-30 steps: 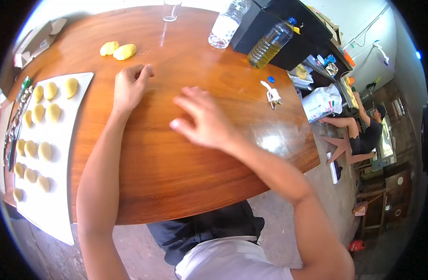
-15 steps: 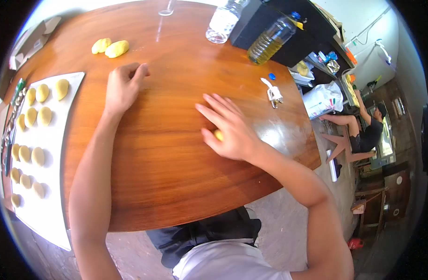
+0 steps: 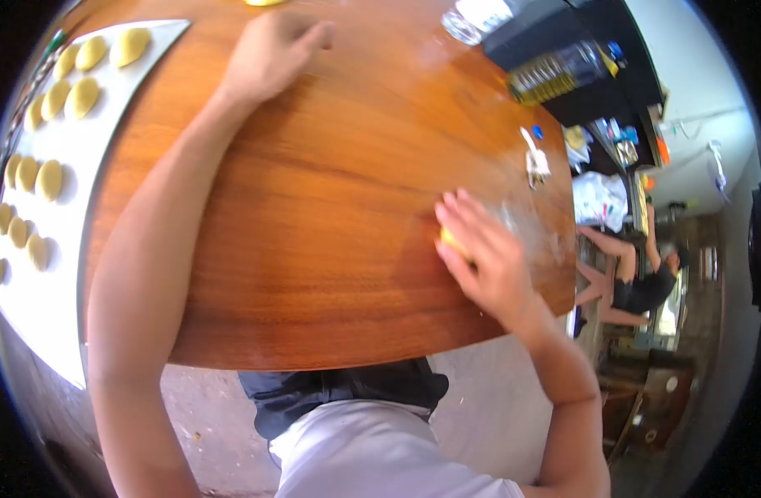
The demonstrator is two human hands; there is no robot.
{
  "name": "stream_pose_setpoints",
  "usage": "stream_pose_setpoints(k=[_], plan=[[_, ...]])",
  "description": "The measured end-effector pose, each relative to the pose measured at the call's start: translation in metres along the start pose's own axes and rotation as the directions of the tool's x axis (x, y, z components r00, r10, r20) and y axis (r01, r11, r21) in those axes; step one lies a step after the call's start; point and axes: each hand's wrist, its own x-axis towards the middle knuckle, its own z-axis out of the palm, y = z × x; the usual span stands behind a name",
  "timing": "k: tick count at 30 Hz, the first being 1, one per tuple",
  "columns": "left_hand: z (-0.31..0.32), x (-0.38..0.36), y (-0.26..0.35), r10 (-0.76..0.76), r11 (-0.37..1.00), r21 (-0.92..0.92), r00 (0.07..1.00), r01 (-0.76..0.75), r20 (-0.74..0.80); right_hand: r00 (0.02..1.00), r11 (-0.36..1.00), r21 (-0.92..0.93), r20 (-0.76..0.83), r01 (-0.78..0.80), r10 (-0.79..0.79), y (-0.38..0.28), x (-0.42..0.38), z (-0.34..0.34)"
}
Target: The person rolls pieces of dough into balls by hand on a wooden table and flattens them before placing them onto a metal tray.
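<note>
My right hand (image 3: 486,253) is cupped over a small yellow dough ball (image 3: 452,241) on the wooden table (image 3: 331,216), near its right side; most of the ball is hidden under the fingers. Closer to the far edge, my left hand (image 3: 274,51) rests on the table with its fingers curled in and the thumb sticking out; nothing shows in it. Left of that arm lies a white tray (image 3: 53,307) with several round, pale yellow dough balls (image 3: 48,180) in rows. A lump of yellow dough (image 3: 265,2) is cut off at the top edge.
Back right stand a clear bottle (image 3: 480,15), a bottle of yellow oil (image 3: 555,76) and a black box (image 3: 596,50). A small white object (image 3: 536,164) and a blue cap (image 3: 537,131) lie on the table's right. Another person (image 3: 646,286) sits beyond it.
My right hand has moved right across the table with the dough ball beneath it. The view has shifted, so the dough lumps at the back are now mostly out of frame.
</note>
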Motion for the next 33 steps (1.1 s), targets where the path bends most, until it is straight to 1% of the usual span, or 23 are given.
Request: stream_pose_setpoints(k=[1, 2, 4, 5, 7, 8, 10, 12, 14, 15, 16, 17, 18, 20, 21, 22, 24, 25, 27, 29, 30, 32, 33], plan=[[0.005, 0.002, -0.008, 0.006, 0.998, -0.057, 1.0, -0.007, -0.014, 0.999, 0.998, -0.054, -0.052, 0.015, -0.017, 0.009, 0.017, 0.003], [0.0, 0.001, -0.004, -0.015, 0.998, -0.057, 0.999, 0.017, 0.039, 0.994, 0.993, -0.109, -0.103, 0.033, -0.045, 0.013, 0.041, 0.01], [-0.007, 0.0, 0.008, -0.163, 0.987, 0.012, 0.983, 0.163, 0.083, 0.966, 0.999, 0.032, -0.257, 0.037, -0.028, 0.024, 0.081, 0.044], [-0.008, 0.0, 0.01, -0.159, 0.987, 0.015, 0.984, 0.158, 0.079, 0.964, 0.999, 0.03, -0.263, 0.041, -0.031, 0.007, 0.093, 0.051], [-0.008, -0.004, 0.005, -0.105, 0.994, -0.034, 0.993, 0.107, 0.045, 0.973, 0.993, 0.091, -0.225, 0.071, -0.049, -0.029, 0.112, 0.055], [-0.009, -0.003, 0.004, -0.117, 0.993, -0.03, 0.992, 0.118, 0.04, 0.971, 0.973, 0.159, -0.197, 0.166, -0.134, -0.047, 0.102, 0.055], [-0.004, -0.003, 0.0, -0.069, 0.997, -0.023, 0.997, 0.07, 0.013, 0.975, 0.949, 0.227, -0.073, 0.221, -0.21, -0.069, 0.068, 0.037], [-0.002, -0.001, 0.0, -0.069, 0.998, 0.005, 0.997, 0.069, 0.019, 0.972, 0.941, 0.258, 0.027, 0.218, -0.232, -0.059, 0.027, 0.02], [-0.008, -0.003, 0.005, -0.061, 0.998, 0.031, 0.998, 0.06, 0.034, 0.978, 0.961, 0.2, 0.038, 0.192, -0.203, -0.032, -0.007, 0.009], [-0.012, -0.004, 0.014, -0.095, 0.995, -0.023, 0.995, 0.095, 0.028, 0.979, 0.961, 0.206, 0.046, 0.183, -0.196, -0.023, -0.008, 0.004], [-0.01, -0.005, 0.023, -0.119, 0.989, -0.079, 0.992, 0.121, 0.034, 0.99, 0.987, 0.1, 0.043, 0.126, -0.131, -0.012, -0.004, 0.0], [-0.001, -0.004, 0.013, -0.024, 0.995, -0.093, 0.999, 0.02, -0.045, 0.998, 0.998, -0.015, 0.029, 0.056, -0.056, -0.001, 0.0, -0.004], [0.002, -0.003, 0.015, -0.004, 0.994, -0.106, 1.0, 0.001, -0.023, 0.999, 0.999, -0.04, -0.034, 0.035, -0.036, 0.008, 0.014, 0.0], [-0.006, -0.004, 0.026, -0.181, 0.98, -0.079, 0.982, 0.185, 0.054, 0.984, 0.999, -0.034, -0.175, 0.034, -0.039, 0.028, 0.061, 0.025], [-0.012, -0.012, 0.038, -0.113, 0.991, -0.068, 0.994, 0.113, 0.013, 0.967, 0.998, -0.001, -0.248, 0.059, -0.058, 0.03, 0.078, 0.041], [-0.015, -0.012, 0.039, -0.111, 0.992, -0.061, 0.994, 0.111, 0.002, 0.965, 0.998, -0.001, -0.254, 0.071, -0.068, 0.013, 0.091, 0.05], [-0.016, -0.015, 0.035, -0.087, 0.988, -0.132, 0.996, 0.083, -0.025, 0.974, 0.986, 0.117, -0.206, 0.119, -0.093, -0.026, 0.107, 0.055], [-0.015, -0.015, 0.035, -0.09, 0.988, -0.132, 0.996, 0.085, -0.03, 0.972, 0.969, 0.167, -0.178, 0.182, -0.152, -0.041, 0.096, 0.051], [-0.011, -0.014, 0.03, 0.032, 0.996, -0.085, 0.992, -0.042, -0.122, 0.97, 0.936, 0.256, -0.083, 0.241, -0.227, -0.066, 0.064, 0.036], [-0.007, -0.009, 0.021, -0.015, 0.994, -0.105, 0.997, 0.007, -0.08, 0.964, 0.923, 0.299, 0.031, 0.242, -0.263, -0.058, 0.026, 0.016], [-0.008, -0.006, 0.018, -0.043, 0.992, -0.122, 0.998, 0.038, -0.037, 0.962, 0.932, 0.263, 0.045, 0.25, -0.271, -0.039, 0.006, 0.013], [-0.007, -0.004, 0.015, -0.057, 0.992, -0.115, 0.997, 0.051, -0.046, 0.959, 0.938, 0.237, 0.068, 0.253, -0.276, -0.011, -0.008, 0.004], [-0.004, -0.002, 0.017, -0.041, 0.994, -0.107, 0.998, 0.037, -0.04, 0.974, 0.972, 0.118, 0.075, 0.204, -0.214, -0.002, -0.003, -0.004]])
